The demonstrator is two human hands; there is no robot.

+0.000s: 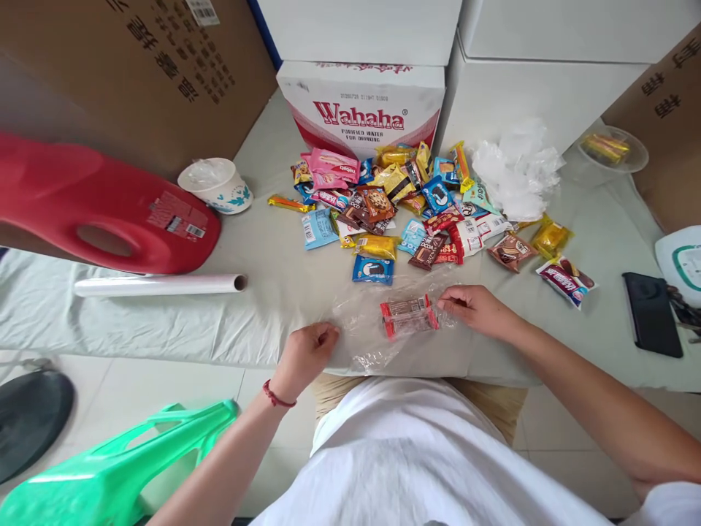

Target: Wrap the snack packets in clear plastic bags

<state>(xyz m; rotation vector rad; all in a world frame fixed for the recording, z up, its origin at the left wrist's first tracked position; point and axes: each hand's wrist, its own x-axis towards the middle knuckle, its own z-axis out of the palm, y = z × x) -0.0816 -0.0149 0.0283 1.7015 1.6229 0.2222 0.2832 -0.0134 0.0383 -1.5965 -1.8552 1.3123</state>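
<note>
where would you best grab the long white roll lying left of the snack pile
Judging by its pose, grip the long white roll around its middle, coming from above with fingers across its width. It lies flat on the grey cloth-covered table, its length running left to right; the red plastic jug crowds the far side, so the near side is freer.

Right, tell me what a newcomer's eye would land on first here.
First the bright heap of wrapped snacks mid-table, in front of the Wahaha water carton. Next the big red plastic jug lying on its side at the left, with a roll of clear film just in front of it. At the near edge, the left hand and right hand pinch a clear plastic bag holding two red-ended snack bars.
</note>
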